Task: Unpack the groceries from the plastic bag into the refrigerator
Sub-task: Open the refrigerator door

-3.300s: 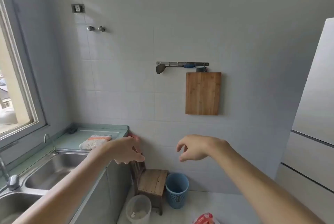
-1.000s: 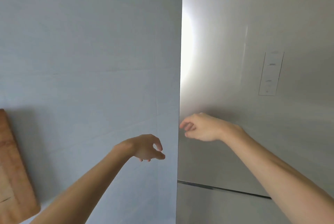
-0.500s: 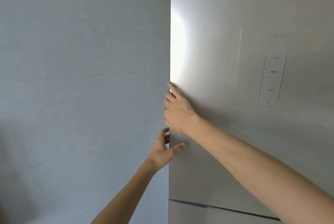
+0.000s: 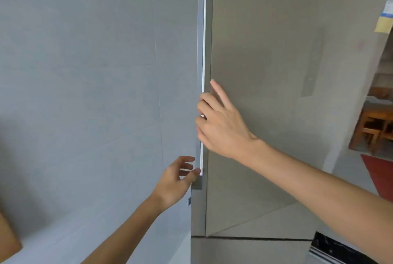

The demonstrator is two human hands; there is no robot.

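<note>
Refrigerator door [image 4: 265,68] ajar by wall [image 4: 85,72]; right hand [image 4: 222,128] grips edge; left hand [image 4: 172,185] spread, empty.

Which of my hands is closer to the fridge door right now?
Right. The right hand is on the fridge door, fingers curled round its opening edge. The left hand hangs lower, open, beside the lit gap, thumb close to it; contact unclear.
</note>
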